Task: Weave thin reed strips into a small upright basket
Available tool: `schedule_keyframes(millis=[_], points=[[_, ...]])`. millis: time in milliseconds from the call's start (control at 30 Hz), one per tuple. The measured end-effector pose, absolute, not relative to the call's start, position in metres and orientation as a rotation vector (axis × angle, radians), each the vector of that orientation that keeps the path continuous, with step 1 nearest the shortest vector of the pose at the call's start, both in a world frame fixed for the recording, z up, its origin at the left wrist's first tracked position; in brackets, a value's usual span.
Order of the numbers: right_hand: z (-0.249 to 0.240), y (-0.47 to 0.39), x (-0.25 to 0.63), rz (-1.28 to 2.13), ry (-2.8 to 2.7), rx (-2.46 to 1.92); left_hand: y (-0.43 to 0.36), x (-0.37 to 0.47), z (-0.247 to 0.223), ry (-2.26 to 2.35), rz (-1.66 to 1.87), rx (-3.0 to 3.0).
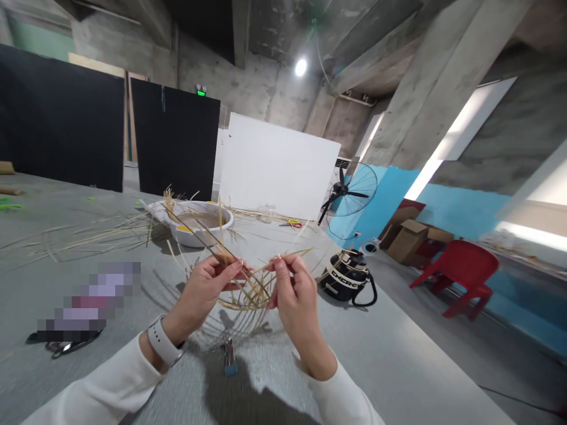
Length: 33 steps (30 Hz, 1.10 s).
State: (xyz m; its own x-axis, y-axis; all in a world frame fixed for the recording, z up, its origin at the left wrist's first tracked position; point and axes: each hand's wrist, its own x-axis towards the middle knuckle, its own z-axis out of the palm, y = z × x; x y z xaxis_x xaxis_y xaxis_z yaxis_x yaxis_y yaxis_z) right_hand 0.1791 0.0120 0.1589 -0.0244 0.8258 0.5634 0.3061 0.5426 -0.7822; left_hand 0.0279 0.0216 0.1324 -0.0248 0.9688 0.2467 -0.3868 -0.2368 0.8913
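Note:
Between my hands is a partly woven basket (248,292) of thin straw-coloured strips, its loose ends sticking out on several sides. My left hand (212,280) pinches strips at its left edge, thumb against the fingers. On the other side my right hand (292,289) is closed on a strip between thumb and fingertips. A metal clip with a blue end (229,357) lies on the grey table (376,354), just in front of the weaving. Behind my left hand stands a white basin (190,237) holding brownish water, with strips leaning over its rim.
A black tumbler with a handle (348,277) stands right of my hands. Scissors (293,224) and a clear cup (269,211) lie farther back. Loose strips (101,227) spread leftward; a blurred-out item (88,304) lies at left. Beyond the table's edge are a red chair (465,265) and a fan (349,188).

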Motion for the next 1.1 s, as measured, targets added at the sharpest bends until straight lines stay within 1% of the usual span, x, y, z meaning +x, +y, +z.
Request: schedule_keyframes(millis=[267, 433, 567, 633, 733, 833, 967, 1100], points=[[0.163, 0.014, 0.182, 0.532, -1.503, -0.958, 0.02, 0.021, 0.139, 0.813, 1.521, 1.118], [0.17, 0.018, 0.191, 0.632, -1.521, -1.028, 0.022, 0.024, 0.132, 0.855, 1.508, 1.129], [0.183, -0.001, 0.199, 0.465, -1.369, -0.933, 0.02, 0.031, 0.13, 0.849, 1.475, 1.143], [0.184, -0.012, 0.199, 0.469, -1.494, -0.921, 0.018, 0.034, 0.13, 0.839, 1.459, 1.153], [0.18, -0.017, 0.194, 0.523, -1.879, -1.017, 0.015, 0.038, 0.128, 0.799, 1.444, 1.18], [0.174, -0.01, 0.191, 0.38, -2.151, -1.102, 0.013, 0.039, 0.124, 0.788, 1.458, 1.213], [0.169, -0.001, 0.19, 0.267, -2.293, -1.149, 0.016, 0.039, 0.12, 0.837, 1.525, 1.265], [0.165, 0.004, 0.188, 0.236, -2.309, -1.215, 0.018, 0.038, 0.121, 0.836, 1.471, 1.309]])
